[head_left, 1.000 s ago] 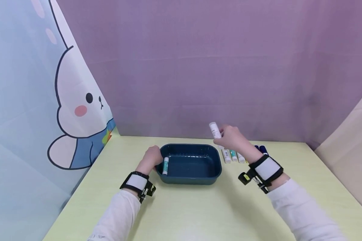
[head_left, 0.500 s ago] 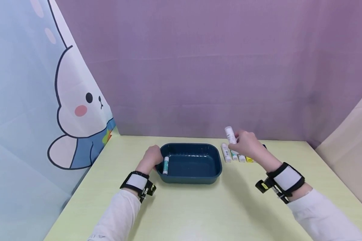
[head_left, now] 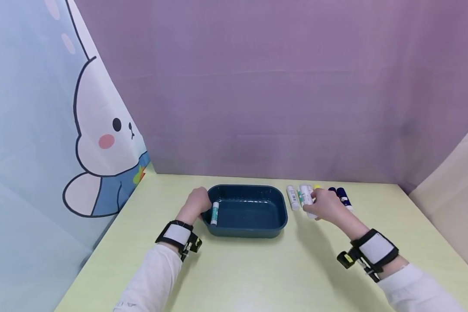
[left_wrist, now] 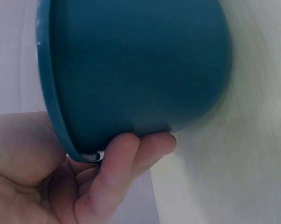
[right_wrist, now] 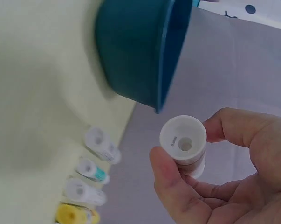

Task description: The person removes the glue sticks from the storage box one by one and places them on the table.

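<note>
A dark teal plastic tub (head_left: 243,233) stands on the table, its left end held by my left hand (head_left: 198,200). In the left wrist view, my fingertips press the outside of the tub wall (left_wrist: 135,65) and the thumb side sits at the rim. One white-and-teal glue stick (head_left: 215,213) lies inside, against the left end. My right hand (head_left: 329,205) pinches a white glue stick (right_wrist: 183,140) between thumb and fingers, its hollow base facing the right wrist camera. This stick is above the table, in front of a row of glue sticks, and hides part of them.
Right of the tub lie a white glue stick (head_left: 293,198), a smaller teal-banded one (right_wrist: 92,170), another white one (right_wrist: 84,192) and a yellow one (right_wrist: 77,214). Dark blue sticks (head_left: 344,198) lie farther right. A purple cloth (head_left: 257,86) hangs behind the table.
My right hand has moved right, then lower and nearer, carrying the white glue stick from beside the tub's back right corner to the row. My left hand stays on the tub.
</note>
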`<state>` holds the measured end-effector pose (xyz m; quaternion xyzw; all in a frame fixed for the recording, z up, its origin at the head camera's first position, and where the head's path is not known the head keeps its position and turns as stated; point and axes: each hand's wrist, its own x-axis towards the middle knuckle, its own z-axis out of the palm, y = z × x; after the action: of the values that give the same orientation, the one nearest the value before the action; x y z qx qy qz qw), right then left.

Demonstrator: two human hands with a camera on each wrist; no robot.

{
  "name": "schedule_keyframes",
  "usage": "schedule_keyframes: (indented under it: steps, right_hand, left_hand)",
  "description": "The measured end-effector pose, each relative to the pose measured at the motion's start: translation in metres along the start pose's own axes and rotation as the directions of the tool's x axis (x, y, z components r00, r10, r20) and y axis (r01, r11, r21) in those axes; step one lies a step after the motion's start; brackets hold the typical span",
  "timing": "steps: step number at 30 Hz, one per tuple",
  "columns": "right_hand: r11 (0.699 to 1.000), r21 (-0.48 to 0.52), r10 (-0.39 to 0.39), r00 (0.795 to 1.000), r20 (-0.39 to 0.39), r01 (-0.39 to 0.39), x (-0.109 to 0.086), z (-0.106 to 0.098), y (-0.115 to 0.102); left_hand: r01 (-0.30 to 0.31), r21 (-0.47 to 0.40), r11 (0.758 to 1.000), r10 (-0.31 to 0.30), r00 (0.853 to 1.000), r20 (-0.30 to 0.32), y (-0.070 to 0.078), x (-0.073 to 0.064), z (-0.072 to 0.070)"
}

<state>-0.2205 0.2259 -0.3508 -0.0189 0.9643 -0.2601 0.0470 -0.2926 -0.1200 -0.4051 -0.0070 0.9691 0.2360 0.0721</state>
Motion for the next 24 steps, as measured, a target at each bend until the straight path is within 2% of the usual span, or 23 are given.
schedule_keyframes:
  steps: [5,13,24]
  right_hand:
    - [0.999,0.027,0.022,0.999,0.025,-0.023,0.001,0.019,0.011]
    - [0.990,0.048,0.128,0.987,0.102,-0.133,-0.001,0.049,0.024]
    - [0.992,0.064,0.102,0.990,0.101,-0.109,-0.004,0.062,0.029]
  left_hand:
    - [0.000,0.001,1.000,0.000,1.000,0.007,-0.001,0.001,0.000]
    - [0.001,0.019,1.000,-0.002,1.000,0.015,0.000,0.001,-0.001]
    - [0.011,0.014,1.000,-0.011,1.000,0.012,0.002,-0.001,-0.002]
